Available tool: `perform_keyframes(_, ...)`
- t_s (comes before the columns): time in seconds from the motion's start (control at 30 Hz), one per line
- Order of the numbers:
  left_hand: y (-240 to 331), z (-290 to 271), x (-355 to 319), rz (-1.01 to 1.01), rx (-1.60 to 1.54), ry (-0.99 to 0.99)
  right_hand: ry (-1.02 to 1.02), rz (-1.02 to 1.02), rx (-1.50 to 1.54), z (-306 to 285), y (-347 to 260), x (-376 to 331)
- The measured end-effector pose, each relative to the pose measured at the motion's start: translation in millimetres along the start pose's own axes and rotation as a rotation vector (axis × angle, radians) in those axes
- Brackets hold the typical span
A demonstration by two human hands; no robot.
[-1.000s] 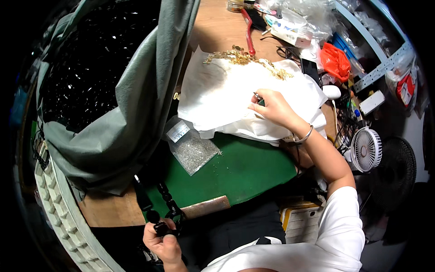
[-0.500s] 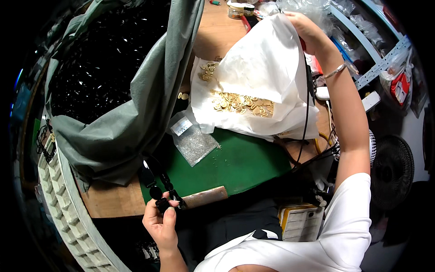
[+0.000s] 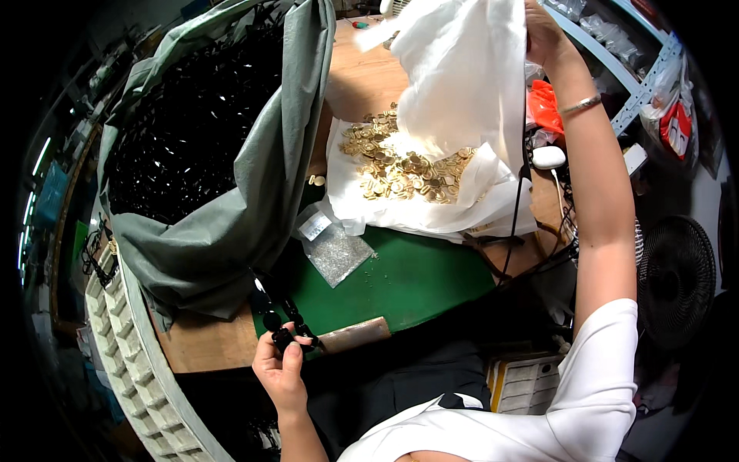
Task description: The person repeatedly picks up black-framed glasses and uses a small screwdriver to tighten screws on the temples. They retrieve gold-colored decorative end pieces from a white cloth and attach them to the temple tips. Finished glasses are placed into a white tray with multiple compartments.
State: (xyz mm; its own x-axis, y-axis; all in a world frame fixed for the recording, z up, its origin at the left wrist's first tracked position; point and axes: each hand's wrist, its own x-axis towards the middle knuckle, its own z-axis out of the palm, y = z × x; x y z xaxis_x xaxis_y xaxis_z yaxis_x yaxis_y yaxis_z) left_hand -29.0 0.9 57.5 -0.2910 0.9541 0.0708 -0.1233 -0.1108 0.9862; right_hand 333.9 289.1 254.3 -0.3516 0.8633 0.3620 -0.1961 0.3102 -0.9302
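Between thumb and fingertips, my left hand (image 3: 281, 373) pinches a strand of shiny black beads (image 3: 272, 319) at the front edge of the green mat (image 3: 419, 281). My right hand (image 3: 545, 40), arm stretched far out, has its fingers closed on the raised edge of a white sheet (image 3: 473, 85), thin like paper or plastic. A pile of small gold-coloured metal pieces (image 3: 400, 173) lies on the lower part of that sheet. On the mat rests a clear zip bag (image 3: 337, 254) of tiny clear bits, with a few bits spilled beside it.
A grey-green cloth sack (image 3: 196, 266) full of shiny black pieces (image 3: 185, 123) stands at the left, inside a pale basket (image 3: 142, 369). At the right are a black fan (image 3: 677, 281), cables, a white mouse-shaped device (image 3: 549, 158) and a blue metal shelf (image 3: 645, 85).
My right hand has gone farther up and away, lifting the white sheet higher. The gold pieces are more exposed and spread. My left hand still pinches the strand, with the view slightly shifted.
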Motion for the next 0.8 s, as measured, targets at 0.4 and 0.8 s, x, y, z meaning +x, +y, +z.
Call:
perform_keyframes(0.4, -9.4, -2.3, -0.2, 0.062, -0.119, -0.019, 0.214, -0.05, -0.224, 14.3, -48.0, -77.7)
perform_keyframes(0.8, -26.2, -17.4, -11.4, 0.023, -0.055, 0.025, -0.177, 0.931, -0.473, 104.7, 117.7, -387.3)
